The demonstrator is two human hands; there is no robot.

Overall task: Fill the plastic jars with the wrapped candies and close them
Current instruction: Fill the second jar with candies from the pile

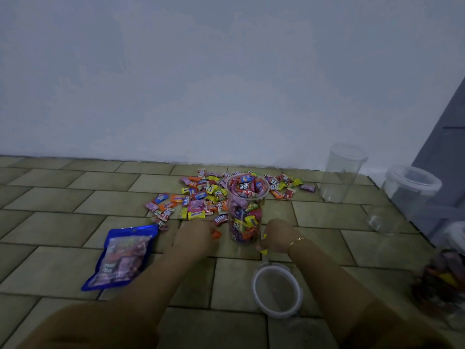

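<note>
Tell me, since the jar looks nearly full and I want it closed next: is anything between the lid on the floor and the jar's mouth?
Nothing visible blocks it. The lid lies on the tiles in front of the jar, whose mouth is open, though candies are heaped up to the rim. The right hand, holding a yellow candy, is low beside the jar's base.

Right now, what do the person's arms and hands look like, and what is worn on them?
Both forearms are bare, with no sleeves or gloves in view. The right hand has a thin gold bracelet at its wrist. The left hand shows no ring, watch or band.
</note>
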